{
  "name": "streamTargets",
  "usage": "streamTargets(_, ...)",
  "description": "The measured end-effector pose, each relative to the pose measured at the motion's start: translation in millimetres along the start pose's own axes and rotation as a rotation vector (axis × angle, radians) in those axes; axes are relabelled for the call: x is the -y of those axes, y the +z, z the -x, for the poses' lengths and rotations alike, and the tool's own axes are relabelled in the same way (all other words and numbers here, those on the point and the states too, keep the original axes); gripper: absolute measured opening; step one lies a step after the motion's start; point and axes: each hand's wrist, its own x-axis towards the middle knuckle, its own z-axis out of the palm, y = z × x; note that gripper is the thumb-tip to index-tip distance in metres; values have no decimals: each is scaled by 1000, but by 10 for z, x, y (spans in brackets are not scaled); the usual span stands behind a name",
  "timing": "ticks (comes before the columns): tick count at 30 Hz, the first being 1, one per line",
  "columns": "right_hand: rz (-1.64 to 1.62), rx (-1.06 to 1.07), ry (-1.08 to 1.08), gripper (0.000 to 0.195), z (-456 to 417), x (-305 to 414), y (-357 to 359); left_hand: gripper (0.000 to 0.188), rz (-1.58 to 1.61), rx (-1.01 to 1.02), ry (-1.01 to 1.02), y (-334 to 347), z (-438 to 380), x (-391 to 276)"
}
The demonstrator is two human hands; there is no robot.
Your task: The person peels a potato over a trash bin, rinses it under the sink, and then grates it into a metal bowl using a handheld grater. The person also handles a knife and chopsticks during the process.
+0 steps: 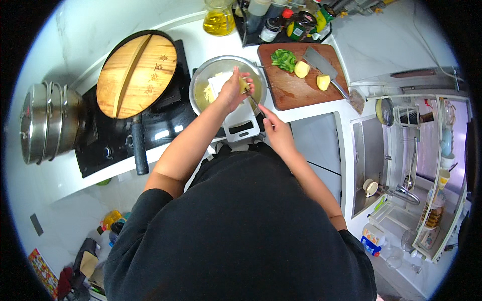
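Observation:
My left hand (236, 90) holds a piece of peeled potato (243, 85) above a metal bowl (196, 81). A thin tool (253, 101), perhaps a fork or small knife, meets the potato, and my right hand (276, 129) grips its near end. Under my hands a white plastic grater (241, 116) slants across the bowl, its handle over the counter's front edge. Pale shreds (208, 94) lie in the bowl. To the right, a wooden cutting board (297, 94) carries chopped greens (283, 60), two peeled potato pieces (301, 69) and a cleaver (320, 62).
At left, a pan with a wooden lid (139, 75) sits on the black cooktop (162, 129), its handle jutting forward. Stacked steel steamer pots (49, 124) stand beyond. An oil jug (219, 22) and a rack of condiments (288, 28) line the back. A sink (367, 169) lies right.

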Motion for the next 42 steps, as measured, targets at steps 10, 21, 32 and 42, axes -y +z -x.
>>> streamTargets(10,155,-75,-44,40,152,-151,-636,37,-110,-339,225,688,-709,492)
streamTargets(21,89,-48,186,40,42,-1163,-1950,29,-1609,12,798,1159,-2146,350)
streamTargets(32,69,36,107,40,-406,-1757,-2643,40,-2033,13,899,1969,-2256,635)
streamTargets(42,77,-8,-60,33,-914,-1826,-2855,51,-2298,-211,719,1998,-1479,1259)
